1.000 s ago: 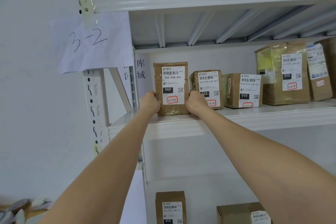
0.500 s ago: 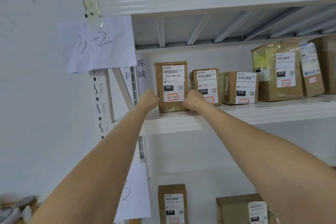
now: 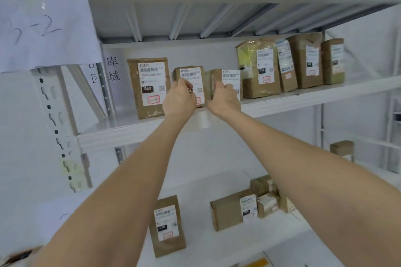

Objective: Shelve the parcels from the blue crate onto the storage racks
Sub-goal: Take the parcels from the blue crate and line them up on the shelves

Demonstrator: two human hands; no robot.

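On the middle shelf (image 3: pixel 303 98) of the white rack stands a row of brown labelled parcels. My left hand (image 3: pixel 179 98) grips the left edge of the small second parcel (image 3: pixel 192 76). Fingers curled, my right hand (image 3: pixel 223 98) holds that parcel's right edge and covers part of the third parcel (image 3: pixel 231 76). The tall parcel marked 060 (image 3: pixel 149 84) stands free at the row's left end, upright. The blue crate is out of view.
More parcels (image 3: pixel 260 67) stand further right on the same shelf. The shelf below holds an upright parcel (image 3: pixel 167 223) and a cluster of boxes (image 3: pixel 245 206). A paper sign reading 3-2 (image 3: pixel 43 32) hangs on the rack post at left. Items lie on the top shelf.
Both hands let go of the 060 parcel and shifted right to the second, smaller parcel. The view swung right and down, showing more of the lower shelf.
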